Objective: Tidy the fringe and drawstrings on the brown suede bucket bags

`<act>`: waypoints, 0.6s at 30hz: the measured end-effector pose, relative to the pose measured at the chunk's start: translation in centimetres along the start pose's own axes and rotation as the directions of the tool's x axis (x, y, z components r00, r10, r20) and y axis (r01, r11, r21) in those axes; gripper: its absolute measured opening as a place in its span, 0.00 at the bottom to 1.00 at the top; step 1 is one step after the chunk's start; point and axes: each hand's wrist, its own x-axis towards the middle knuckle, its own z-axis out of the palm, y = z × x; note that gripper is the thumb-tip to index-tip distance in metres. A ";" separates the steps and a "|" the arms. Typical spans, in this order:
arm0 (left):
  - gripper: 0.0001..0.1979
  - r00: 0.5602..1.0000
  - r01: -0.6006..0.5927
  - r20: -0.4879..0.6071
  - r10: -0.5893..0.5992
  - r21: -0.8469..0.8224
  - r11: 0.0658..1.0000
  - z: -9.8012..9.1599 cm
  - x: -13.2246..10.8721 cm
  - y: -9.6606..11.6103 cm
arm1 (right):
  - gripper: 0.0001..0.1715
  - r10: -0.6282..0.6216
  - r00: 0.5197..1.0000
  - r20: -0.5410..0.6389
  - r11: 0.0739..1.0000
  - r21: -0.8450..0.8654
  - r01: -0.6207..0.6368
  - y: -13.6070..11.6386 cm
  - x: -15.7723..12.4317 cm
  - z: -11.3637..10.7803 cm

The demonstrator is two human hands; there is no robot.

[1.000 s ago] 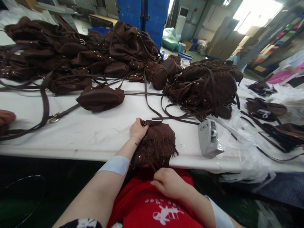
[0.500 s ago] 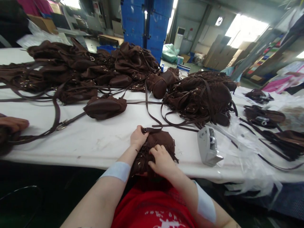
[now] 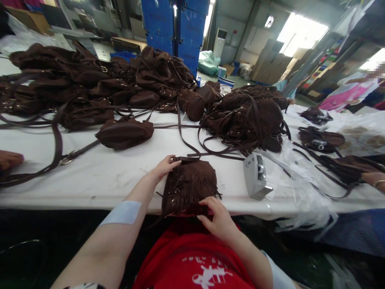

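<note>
A dark brown fringed bag (image 3: 197, 180) lies on the white-covered table (image 3: 120, 176) at its front edge, right in front of me. My left hand (image 3: 166, 166) is closed on the bag's far left corner, where a strap (image 3: 189, 159) runs along the far side. My right hand (image 3: 217, 218) rests at the near right edge, fingertips touching the fringe, thumb and fingers apart. Small metal eyelets show along the bag's left side. To the right stands a grey device (image 3: 255, 176), apart from the bag.
Brown bags are heaped at the back left (image 3: 90, 80) and in another pile (image 3: 243, 116) behind the device. A single bag (image 3: 126, 133) lies left of centre. Loose straps cross the table. Clear plastic (image 3: 313, 192) hangs at right. Other people's hands (image 3: 10, 158) show at both sides.
The fringed bag now lies flatter, with its fringe spread out to view. My right hand has drawn back toward me from the middle of the bag to its near edge.
</note>
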 end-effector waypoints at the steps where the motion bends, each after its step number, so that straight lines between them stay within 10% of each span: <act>1: 0.23 1.000 -0.003 0.003 0.003 -0.027 1.000 -0.8 -0.8 -0.4 | 0.21 -0.008 1.000 0.023 1.000 0.027 0.007 0.2 0.1 0.5; 7: 0.23 0.986 -0.158 -0.059 0.155 -0.049 0.986 -2.0 -10.5 -2.3 | 0.35 -0.102 0.953 0.286 0.950 0.312 0.008 -0.8 0.5 3.7; 14: 0.16 0.888 -0.457 0.104 0.448 0.301 0.837 -0.4 -15.0 -1.8 | 0.22 -0.440 0.576 0.689 0.804 0.587 -0.088 -4.2 -0.1 0.3; 18: 0.14 0.849 -0.528 0.250 0.466 0.364 0.767 -0.9 -12.2 -1.3 | 0.15 -0.335 0.858 0.389 0.911 0.367 0.189 -3.5 3.3 -3.8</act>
